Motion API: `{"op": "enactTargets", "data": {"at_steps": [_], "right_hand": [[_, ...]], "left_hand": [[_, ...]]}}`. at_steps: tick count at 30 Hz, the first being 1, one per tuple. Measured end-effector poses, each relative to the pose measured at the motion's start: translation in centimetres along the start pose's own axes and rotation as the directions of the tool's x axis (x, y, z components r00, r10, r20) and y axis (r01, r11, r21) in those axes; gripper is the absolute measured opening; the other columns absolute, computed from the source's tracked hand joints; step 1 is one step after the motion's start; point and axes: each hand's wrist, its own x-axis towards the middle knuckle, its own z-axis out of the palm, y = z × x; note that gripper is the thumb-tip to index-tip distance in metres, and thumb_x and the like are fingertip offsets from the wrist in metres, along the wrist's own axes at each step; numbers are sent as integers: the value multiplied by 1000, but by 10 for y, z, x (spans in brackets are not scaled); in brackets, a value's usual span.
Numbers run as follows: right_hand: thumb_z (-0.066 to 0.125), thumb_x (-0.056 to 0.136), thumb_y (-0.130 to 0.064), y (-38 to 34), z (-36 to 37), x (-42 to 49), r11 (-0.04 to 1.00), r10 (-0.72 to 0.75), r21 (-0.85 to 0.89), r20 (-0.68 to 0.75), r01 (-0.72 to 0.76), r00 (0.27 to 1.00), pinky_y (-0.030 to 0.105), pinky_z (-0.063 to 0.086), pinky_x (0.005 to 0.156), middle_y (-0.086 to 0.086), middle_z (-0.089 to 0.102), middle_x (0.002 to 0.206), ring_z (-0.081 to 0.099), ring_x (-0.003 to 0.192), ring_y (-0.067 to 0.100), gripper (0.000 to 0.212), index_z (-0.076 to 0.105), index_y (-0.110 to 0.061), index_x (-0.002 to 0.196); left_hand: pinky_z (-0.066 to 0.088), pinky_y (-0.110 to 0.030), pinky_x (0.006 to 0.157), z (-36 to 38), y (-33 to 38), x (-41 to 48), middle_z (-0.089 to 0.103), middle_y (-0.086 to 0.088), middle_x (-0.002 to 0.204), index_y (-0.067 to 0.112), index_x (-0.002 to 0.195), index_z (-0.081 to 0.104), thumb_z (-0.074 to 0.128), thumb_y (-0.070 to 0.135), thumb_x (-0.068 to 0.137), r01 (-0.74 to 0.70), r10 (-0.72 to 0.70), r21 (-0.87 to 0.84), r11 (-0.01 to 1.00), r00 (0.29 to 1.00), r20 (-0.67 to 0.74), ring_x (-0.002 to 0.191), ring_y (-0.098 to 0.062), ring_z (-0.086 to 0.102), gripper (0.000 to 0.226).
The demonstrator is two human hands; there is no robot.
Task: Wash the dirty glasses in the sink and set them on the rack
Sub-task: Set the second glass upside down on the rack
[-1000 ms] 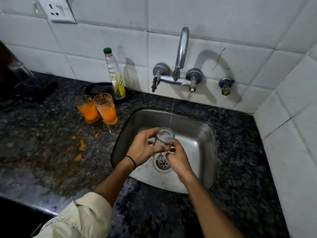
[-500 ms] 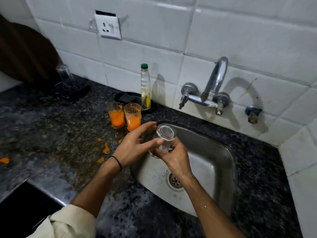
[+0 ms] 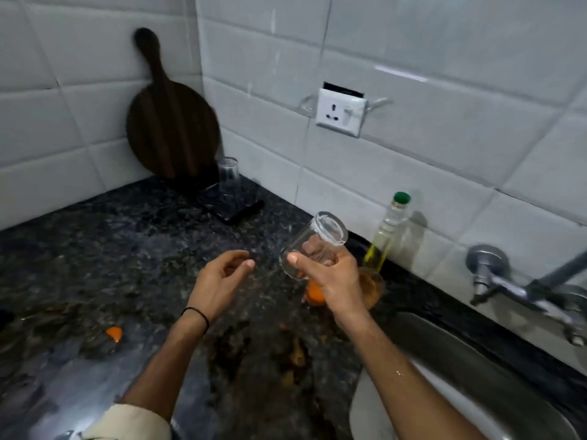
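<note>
So: rack (image 3: 233,209) w/ a racked glass (image 3: 228,176) sits back-left on the tabletop (image 3: 95,255), well apart. Your left hand (image 3: 219,281) is nearer it, fingers loose, empty. Right hand (image 3: 340,284) grips the clear glass (image 3: 319,235), axis tilted, thick end up-right; rack lies up-left of it.

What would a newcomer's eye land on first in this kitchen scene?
The clear glass gripped in the right hand at centre, tilted above the dark counter, with the left hand open beside it. Behind, a round dark board leans in the tiled corner beside another glass on the rack. Orange spills dot the counter's left.
</note>
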Motion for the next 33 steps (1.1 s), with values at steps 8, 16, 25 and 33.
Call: {"op": "enactTargets", "data": {"at_steps": [8, 16, 25, 33], "right_hand": [[91, 68, -32, 24, 150, 128, 998, 59, 20, -67, -58, 996, 35, 55, 69, 12, 71, 84, 66, 73, 16, 44, 69, -5, 95], [93, 67, -22, 50, 268, 233, 993, 97, -59, -121, -104, 988, 17, 52, 68, 2, 71, 83, 65, 71, 1, 44, 66, -5, 97], [89, 61, -50, 93, 334, 289, 920, 43, -361, -297, -154, 954, 41, 47, 97, -18, 62, 77, 63, 83, 12, 47, 62, -28, 93], [82, 64, -62, 118, 350, 296, 813, -16, -553, -333, -182, 943, 41, 32, 96, -3, 68, 103, 60, 103, 21, 66, 64, -17, 109]], "left_hand": [[48, -24, 85, -98, -70, 134, 66, 4, 108, 18, 124, 62, 63, 35, 94, 89, -93, 191, 978, 996, 13, 102, -15, 63, 35], [40, -38, 108, -158, -133, 234, 47, -5, 148, 15, 141, 49, 53, 39, 98, 44, -74, 575, 817, 997, 29, 133, -25, 47, 49], [4, -52, 121, -160, -172, 270, 1, 6, 166, 31, 157, 13, 36, 48, 102, 109, -233, 740, 664, 970, 67, 152, -21, -2, 61], [2, -50, 121, -158, -181, 268, -3, 8, 166, 34, 157, 10, 35, 49, 101, 97, -202, 743, 662, 978, 52, 153, -19, -4, 62]]}}
